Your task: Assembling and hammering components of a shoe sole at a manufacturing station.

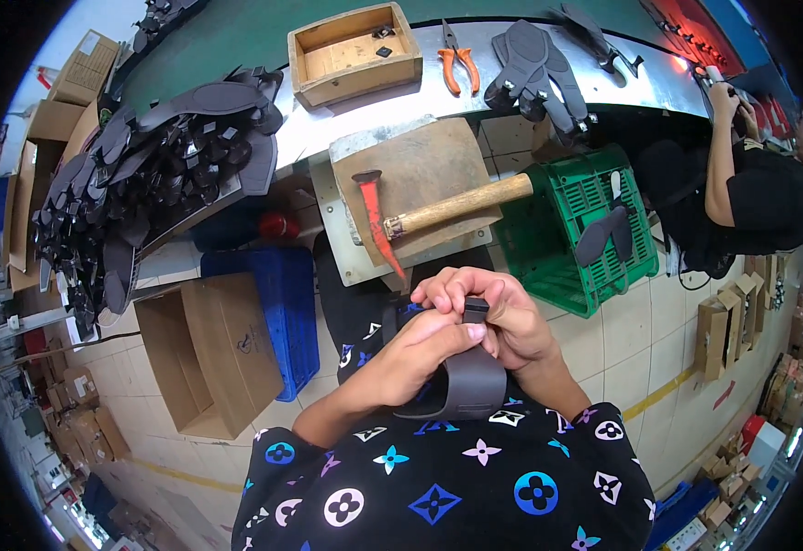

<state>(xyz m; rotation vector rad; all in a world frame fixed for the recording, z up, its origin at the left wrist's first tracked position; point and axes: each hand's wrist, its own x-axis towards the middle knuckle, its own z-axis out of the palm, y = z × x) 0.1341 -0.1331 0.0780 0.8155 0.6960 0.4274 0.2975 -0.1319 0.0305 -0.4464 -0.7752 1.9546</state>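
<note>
Close to my body, both hands grip a dark grey shoe sole (477, 384), bent and held with its wide end toward me. A small black heel block (476, 310) shows between my fingers. My left hand (417, 347) is closed around it from the left, thumb pressed near the block. From the other side my right hand (518, 323) is closed too, fingers curled over the top. Parts of the sole are hidden behind the fingers. Just beyond lies a hammer (461, 204) with a red head and wooden handle, resting on a brown padded board (410, 165).
A wooden box (355, 87) with small black pieces, orange-handled pliers (457, 66) and grey soles (532, 69) lie on the bench. Heaped soles (172, 151) stand left. Green crate (557, 289), blue crate (298, 321) and cardboard box (236, 367) flank me. A co-worker (773, 207) sits right.
</note>
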